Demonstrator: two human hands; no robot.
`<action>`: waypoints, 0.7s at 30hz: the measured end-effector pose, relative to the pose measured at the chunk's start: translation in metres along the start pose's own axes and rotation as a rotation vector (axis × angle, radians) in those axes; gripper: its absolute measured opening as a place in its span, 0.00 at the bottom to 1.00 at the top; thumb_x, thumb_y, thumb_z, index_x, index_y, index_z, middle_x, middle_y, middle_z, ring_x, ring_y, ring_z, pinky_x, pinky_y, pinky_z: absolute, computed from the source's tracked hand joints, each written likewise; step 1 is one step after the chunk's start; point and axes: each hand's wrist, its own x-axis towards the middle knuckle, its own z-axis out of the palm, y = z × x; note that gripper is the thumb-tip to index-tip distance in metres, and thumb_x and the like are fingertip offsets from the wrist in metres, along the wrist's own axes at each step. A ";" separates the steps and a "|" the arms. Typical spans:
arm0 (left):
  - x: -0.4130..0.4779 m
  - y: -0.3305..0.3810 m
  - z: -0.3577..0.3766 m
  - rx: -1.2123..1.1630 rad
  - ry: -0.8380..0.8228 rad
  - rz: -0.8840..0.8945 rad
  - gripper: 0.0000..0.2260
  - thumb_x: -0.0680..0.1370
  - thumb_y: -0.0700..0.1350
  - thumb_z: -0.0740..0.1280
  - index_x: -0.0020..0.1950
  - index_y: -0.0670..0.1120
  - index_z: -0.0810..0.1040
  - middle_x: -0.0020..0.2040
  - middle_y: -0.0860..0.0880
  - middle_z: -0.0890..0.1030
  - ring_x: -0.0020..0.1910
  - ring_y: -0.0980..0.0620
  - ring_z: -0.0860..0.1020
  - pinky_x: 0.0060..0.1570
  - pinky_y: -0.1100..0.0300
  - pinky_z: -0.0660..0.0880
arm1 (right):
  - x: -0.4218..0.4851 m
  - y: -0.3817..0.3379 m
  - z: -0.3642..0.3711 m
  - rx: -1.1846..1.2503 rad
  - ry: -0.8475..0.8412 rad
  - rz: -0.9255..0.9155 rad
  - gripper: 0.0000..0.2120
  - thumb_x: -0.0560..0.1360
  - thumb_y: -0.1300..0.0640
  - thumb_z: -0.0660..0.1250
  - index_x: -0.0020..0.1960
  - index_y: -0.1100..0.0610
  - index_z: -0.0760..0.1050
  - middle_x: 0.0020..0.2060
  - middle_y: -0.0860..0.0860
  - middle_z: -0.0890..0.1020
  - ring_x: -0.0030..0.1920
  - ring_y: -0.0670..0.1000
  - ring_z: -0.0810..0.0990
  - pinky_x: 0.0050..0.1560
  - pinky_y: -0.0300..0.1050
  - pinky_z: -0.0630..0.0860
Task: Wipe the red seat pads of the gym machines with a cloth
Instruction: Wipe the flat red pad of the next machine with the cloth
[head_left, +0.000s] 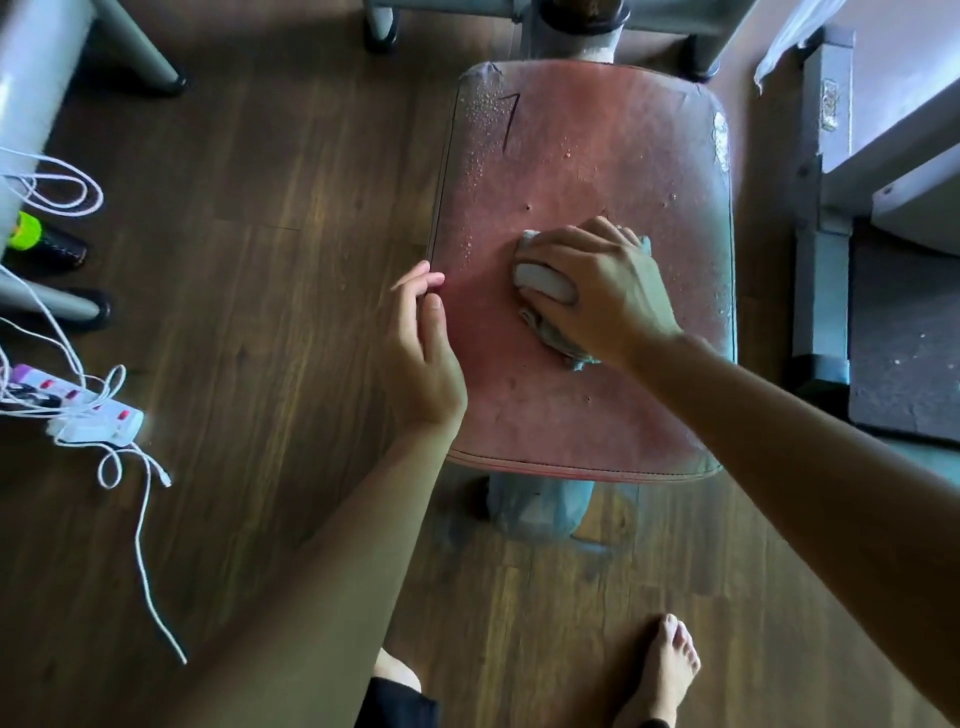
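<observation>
Red seat pad (582, 156) — right hand (597, 280) grips cloth (561, 345).

One red seat pad (571, 156), one cloth (558, 340), two hands (423, 358) (597, 291), one power strip (98, 421).

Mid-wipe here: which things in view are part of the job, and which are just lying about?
Job: red seat pad, cloth, right hand gripping it, left hand at the pad's edge.
Lying about: power strip, white cables, dark mat.
</observation>
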 end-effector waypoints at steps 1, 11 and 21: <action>0.001 0.000 0.000 -0.004 0.003 -0.002 0.13 0.83 0.39 0.57 0.58 0.38 0.80 0.63 0.44 0.81 0.65 0.51 0.77 0.67 0.53 0.73 | -0.003 -0.006 0.001 0.017 -0.001 0.012 0.12 0.77 0.46 0.68 0.57 0.48 0.84 0.55 0.45 0.84 0.50 0.55 0.79 0.54 0.54 0.74; -0.002 0.007 -0.002 0.016 0.070 -0.110 0.11 0.84 0.36 0.57 0.58 0.39 0.78 0.51 0.52 0.80 0.50 0.65 0.76 0.52 0.71 0.69 | 0.046 -0.001 0.013 0.025 -0.198 -0.346 0.18 0.77 0.47 0.67 0.65 0.51 0.79 0.63 0.47 0.81 0.57 0.57 0.79 0.55 0.58 0.76; -0.002 0.013 -0.003 0.118 0.081 -0.073 0.12 0.82 0.32 0.56 0.59 0.37 0.77 0.54 0.49 0.79 0.53 0.59 0.76 0.58 0.67 0.71 | 0.001 -0.003 -0.006 0.186 -0.277 -0.367 0.13 0.79 0.49 0.67 0.60 0.53 0.82 0.62 0.46 0.82 0.60 0.54 0.78 0.64 0.54 0.72</action>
